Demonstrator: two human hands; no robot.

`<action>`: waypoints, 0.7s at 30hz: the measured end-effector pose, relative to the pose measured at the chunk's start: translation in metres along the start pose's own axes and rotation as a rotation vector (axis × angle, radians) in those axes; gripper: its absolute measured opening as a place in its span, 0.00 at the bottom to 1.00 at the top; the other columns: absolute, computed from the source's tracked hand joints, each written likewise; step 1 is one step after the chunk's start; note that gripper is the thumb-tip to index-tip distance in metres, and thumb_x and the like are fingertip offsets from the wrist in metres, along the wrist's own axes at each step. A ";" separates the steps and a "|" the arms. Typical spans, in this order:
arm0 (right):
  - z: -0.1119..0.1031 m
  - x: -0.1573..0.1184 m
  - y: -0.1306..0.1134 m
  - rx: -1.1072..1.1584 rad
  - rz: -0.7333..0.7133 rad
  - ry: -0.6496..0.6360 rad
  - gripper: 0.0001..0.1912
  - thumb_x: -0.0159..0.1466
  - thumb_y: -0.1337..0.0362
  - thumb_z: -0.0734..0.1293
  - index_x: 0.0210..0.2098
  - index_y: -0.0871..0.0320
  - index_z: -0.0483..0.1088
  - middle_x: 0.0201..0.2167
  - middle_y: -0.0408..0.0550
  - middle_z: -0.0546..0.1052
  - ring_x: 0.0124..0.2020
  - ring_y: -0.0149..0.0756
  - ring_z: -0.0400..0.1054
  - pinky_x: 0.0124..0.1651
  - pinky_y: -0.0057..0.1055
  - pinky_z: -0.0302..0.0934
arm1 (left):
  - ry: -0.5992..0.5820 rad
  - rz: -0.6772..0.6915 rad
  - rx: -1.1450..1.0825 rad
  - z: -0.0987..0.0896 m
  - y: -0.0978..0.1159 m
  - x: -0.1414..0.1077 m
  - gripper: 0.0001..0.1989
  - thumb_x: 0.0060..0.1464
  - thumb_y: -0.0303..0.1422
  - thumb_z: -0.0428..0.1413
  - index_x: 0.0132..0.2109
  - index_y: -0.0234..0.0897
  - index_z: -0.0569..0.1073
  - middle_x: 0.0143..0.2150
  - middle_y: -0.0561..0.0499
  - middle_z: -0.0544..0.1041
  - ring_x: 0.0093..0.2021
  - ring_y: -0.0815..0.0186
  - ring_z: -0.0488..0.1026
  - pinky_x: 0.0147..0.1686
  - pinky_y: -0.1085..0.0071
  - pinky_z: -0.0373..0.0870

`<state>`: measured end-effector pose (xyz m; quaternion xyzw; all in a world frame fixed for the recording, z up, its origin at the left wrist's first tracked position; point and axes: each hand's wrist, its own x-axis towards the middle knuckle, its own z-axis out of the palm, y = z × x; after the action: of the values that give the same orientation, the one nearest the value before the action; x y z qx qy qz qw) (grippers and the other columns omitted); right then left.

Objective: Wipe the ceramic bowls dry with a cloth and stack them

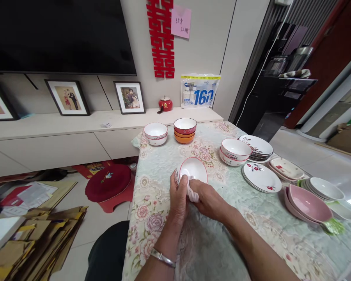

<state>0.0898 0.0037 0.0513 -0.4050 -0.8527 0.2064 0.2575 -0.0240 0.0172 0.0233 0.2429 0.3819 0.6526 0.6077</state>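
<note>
A white bowl with a thin red rim point(196, 168) is tilted toward me above the near part of the table. My left hand point(179, 195) grips its left side, thumb over the rim. My right hand point(207, 197) has its fingers closed round a whitish cloth point(192, 194), pressed at the bowl's near inner edge; the fingertips are partly hidden. Beyond the bowl stand a pair of stacked white bowls point(156, 134) and a stack of red and orange bowls point(185, 130). To the right is another stack of white bowls with red rims point(235, 152).
Floral cloth covers the table point(152, 187). On its right side are stacked plates point(261, 177), dark-rimmed plates point(257, 146), square dishes point(286, 168), pink dishes point(308, 203) and small white bowls point(326, 188). A red stool point(109, 183) and flattened cardboard point(43, 238) lie left.
</note>
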 end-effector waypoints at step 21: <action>-0.025 -0.007 -0.017 0.204 0.028 -0.089 0.10 0.71 0.59 0.57 0.37 0.56 0.66 0.37 0.45 0.70 0.37 0.34 0.64 0.42 0.30 0.60 | -0.023 0.002 0.007 0.001 0.004 -0.007 0.28 0.51 0.46 0.60 0.55 0.39 0.66 0.40 0.49 0.76 0.39 0.62 0.75 0.41 0.66 0.72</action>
<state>0.0993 -0.0085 0.0787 -0.3790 -0.8321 0.3136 0.2562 -0.0247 0.0111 0.0281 0.2528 0.3772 0.6489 0.6105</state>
